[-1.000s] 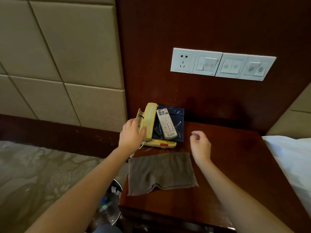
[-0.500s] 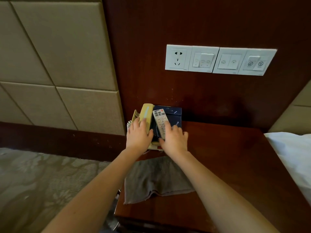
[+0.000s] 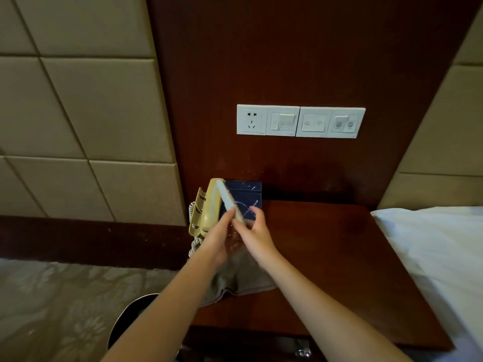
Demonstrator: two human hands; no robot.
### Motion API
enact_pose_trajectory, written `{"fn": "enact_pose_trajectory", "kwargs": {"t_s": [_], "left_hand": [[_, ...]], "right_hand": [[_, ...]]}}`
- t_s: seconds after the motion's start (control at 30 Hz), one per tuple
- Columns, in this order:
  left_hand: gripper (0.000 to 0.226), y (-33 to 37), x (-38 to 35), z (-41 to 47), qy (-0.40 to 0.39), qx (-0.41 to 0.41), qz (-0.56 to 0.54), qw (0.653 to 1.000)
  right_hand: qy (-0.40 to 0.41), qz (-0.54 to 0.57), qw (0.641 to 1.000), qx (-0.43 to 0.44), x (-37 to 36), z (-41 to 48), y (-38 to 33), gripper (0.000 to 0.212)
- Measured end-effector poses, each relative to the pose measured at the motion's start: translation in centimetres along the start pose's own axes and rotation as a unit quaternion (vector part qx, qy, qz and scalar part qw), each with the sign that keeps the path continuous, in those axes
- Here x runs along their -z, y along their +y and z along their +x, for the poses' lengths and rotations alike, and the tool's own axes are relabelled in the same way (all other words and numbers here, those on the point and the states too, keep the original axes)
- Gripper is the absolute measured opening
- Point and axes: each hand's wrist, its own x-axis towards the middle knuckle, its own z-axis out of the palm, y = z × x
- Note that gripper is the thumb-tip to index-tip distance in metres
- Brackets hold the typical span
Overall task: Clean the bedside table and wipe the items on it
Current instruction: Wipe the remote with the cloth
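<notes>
Lifted remote (image 3: 226, 198) off blue holder (image 3: 247, 195) since half a second ago; held tilted beside phone (image 3: 206, 207), long axis up-left from hands. Lower end pinched by right hand (image 3: 257, 232); left hand (image 3: 218, 237) fingers (image 3: 226, 217) straight, touching its edge. Cloth (image 3: 243, 280) on table (image 3: 326, 257) under both wrists. Print blurred, unreadable.

Pale remote (image 3: 226, 199) tilted up off the wooden surface (image 3: 326, 257), over the dark blue holder (image 3: 245, 195); beige corded phone (image 3: 206, 211) just left; grey-brown cloth (image 3: 241, 279) lies rumpled near the surface's front-left edge.
</notes>
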Motion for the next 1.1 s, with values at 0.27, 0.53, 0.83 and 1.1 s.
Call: {"fn": "enact_pose_trajectory", "kwargs": {"t_s": [0.27, 0.53, 0.83, 1.1], "left_hand": [[0.036, -0.7, 4.1, -2.6, 0.032, -0.007, -0.043, 0.999], [0.032, -0.1, 8.7, -6.0, 0.052, 0.003, 0.041, 0.998], [0.039, 2.0, 6.6, -9.7, 0.013, -0.018, 0.093, 0.995], [0.027, 3.5, -0.7, -14.0, -0.104, -0.12, 0.176, 0.971]], "right_hand": [[-0.1, -0.241, 0.963, 0.06, 0.6, -3.4, 2.4, 0.065], [-0.173, -0.645, 0.736, 0.114, -1.0, -5.9, 7.4, 0.04], [0.133, -0.174, 0.966, 0.136, 1.3, -6.5, -0.2, 0.018], [0.053, -0.048, 0.95, 0.304, 2.6, -14.3, -10.1, 0.018]]}}
